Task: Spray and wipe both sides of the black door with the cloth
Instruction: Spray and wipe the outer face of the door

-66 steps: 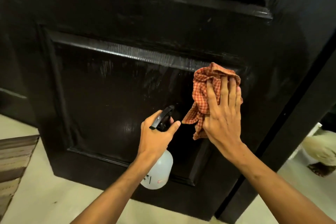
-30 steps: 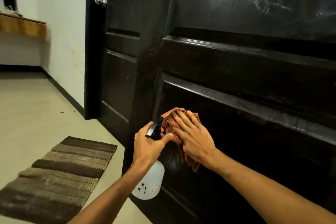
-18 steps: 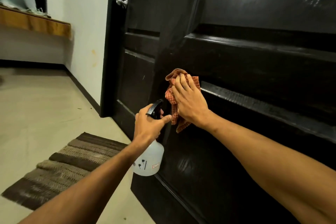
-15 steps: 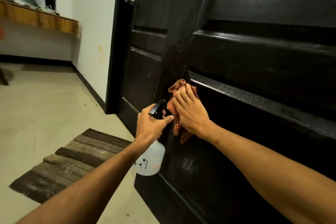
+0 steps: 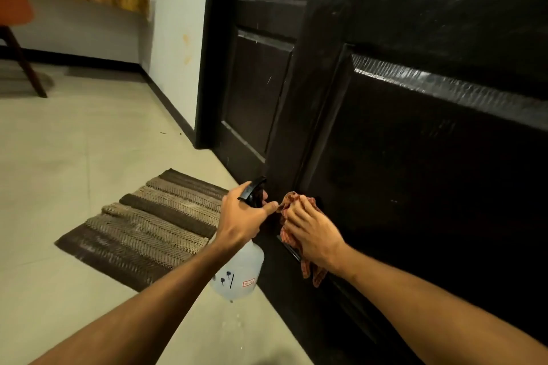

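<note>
Down the door [image 5: 415, 157] goes the cloth [image 5: 292, 218]: half a second ago the right hand [image 5: 314, 235] pressed it just under the upper moulding of the lower panel, and now it sits at the panel's bottom left corner, lower centre of the frame, with a loose tail hanging below the wrist. The view has tipped downward too, so more floor and the whole striped mat [image 5: 148, 225] show at left centre.

That hand lies flat on the cloth, fingers spread and fairly straight, pushing it against the dark wood rather than bunching it. The left hand [image 5: 243, 221] has dropped alongside, just left of the cloth; its fingers are wrapped round the neck of the spray bottle [image 5: 238, 274] under the black trigger head, and the thumb tip reaches nearly to the cloth's edge. The clear bottle body hangs below the fist, close to the door but seemingly apart from it.

As a judgement, the wipe on this face has reached the bottom of the lower panel, so only the bottom rail remains here. A second black leaf [image 5: 255, 92] stands further back, upper centre. Nothing visible shows whether the far side is done; it likely waits.
</note>
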The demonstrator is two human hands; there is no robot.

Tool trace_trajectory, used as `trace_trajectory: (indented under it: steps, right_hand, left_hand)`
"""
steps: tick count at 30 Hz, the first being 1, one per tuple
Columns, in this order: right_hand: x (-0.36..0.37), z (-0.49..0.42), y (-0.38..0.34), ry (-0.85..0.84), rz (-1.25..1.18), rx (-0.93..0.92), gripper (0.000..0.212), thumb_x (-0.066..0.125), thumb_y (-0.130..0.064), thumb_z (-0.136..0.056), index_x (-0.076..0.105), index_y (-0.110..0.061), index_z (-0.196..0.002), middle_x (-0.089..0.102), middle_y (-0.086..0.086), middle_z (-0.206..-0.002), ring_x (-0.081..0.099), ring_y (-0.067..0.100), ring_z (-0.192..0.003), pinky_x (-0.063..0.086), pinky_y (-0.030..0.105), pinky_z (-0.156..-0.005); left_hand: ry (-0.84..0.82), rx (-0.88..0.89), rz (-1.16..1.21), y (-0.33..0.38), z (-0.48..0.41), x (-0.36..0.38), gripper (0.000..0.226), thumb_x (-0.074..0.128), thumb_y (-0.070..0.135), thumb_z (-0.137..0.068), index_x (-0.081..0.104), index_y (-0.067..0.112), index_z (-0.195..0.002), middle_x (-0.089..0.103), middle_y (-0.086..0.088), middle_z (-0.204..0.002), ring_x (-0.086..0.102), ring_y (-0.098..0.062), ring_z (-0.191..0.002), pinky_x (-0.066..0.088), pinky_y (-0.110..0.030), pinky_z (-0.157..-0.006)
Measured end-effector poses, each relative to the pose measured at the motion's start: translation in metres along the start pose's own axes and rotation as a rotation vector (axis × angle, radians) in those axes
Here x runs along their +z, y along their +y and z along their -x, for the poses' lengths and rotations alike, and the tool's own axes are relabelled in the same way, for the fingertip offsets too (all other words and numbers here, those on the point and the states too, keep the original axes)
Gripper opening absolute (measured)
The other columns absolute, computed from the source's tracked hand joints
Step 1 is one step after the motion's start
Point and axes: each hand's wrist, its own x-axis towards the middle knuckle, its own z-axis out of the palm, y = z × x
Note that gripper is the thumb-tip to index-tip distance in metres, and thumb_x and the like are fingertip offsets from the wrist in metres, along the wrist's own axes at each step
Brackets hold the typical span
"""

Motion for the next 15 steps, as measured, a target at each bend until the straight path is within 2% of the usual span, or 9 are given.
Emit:
trace_trajectory:
  steps: [2, 5, 8, 11, 15]
  right_hand:
    - [-0.011, 0.001, 0.023, 0.082, -0.023, 0.081, 0.071, 0.042, -0.044, -0.1, 0.023, -0.011, -0.16, 0.02, 0.02, -0.164, 0.014, 0.042, -0.152, 0.002, 0.056, -0.126]
    - [-0.046, 0.007, 0.095, 0.249, -0.047, 0.308, 0.069, 0.048, -0.041, -0.089, 0.041, -0.01, -0.15, 0.034, 0.022, -0.156, 0.027, 0.043, -0.145, 0.014, 0.057, -0.123]
    - [-0.069, 0.014, 0.153, 0.29, 0.054, 0.391, 0.065, 0.046, -0.045, -0.086, 0.044, -0.015, -0.144, 0.039, 0.019, -0.15, 0.031, 0.04, -0.14, 0.019, 0.055, -0.121]
    - [-0.067, 0.013, 0.144, 0.226, 0.068, 0.363, 0.068, 0.043, -0.051, -0.093, 0.037, -0.018, -0.151, 0.031, 0.017, -0.156, 0.025, 0.039, -0.145, 0.014, 0.055, -0.123]
    - [-0.042, 0.007, 0.066, 0.139, -0.011, 0.149, 0.067, 0.043, -0.046, -0.098, 0.032, -0.014, -0.155, 0.028, 0.02, -0.158, 0.022, 0.043, -0.147, 0.01, 0.058, -0.124]
  left_hand:
    - [0.001, 0.007, -0.015, -0.005, 0.001, -0.005, 0.021, 0.085, 0.025, -0.086, 0.066, 0.018, -0.09, 0.067, -0.005, -0.079, 0.059, -0.011, -0.054, 0.053, -0.027, -0.046]
    - [-0.012, 0.036, -0.042, 0.004, -0.001, -0.009, 0.022, 0.085, 0.027, -0.087, 0.066, 0.018, -0.094, 0.068, -0.002, -0.084, 0.064, -0.011, -0.063, 0.053, -0.023, -0.047]
    - [-0.013, 0.065, -0.034, 0.017, -0.001, -0.008, 0.022, 0.084, 0.025, -0.088, 0.066, 0.016, -0.097, 0.069, -0.003, -0.082, 0.062, -0.009, -0.058, 0.051, -0.021, -0.046]
    - [-0.017, 0.06, -0.004, 0.023, 0.002, -0.008, 0.022, 0.083, 0.024, -0.089, 0.066, 0.015, -0.099, 0.069, -0.005, -0.084, 0.061, -0.008, -0.056, 0.05, -0.019, -0.047]
    - [0.0, 0.043, 0.001, 0.018, 0.007, -0.009, 0.022, 0.085, 0.024, -0.087, 0.067, 0.017, -0.097, 0.069, -0.004, -0.086, 0.064, -0.011, -0.061, 0.052, -0.02, -0.047]
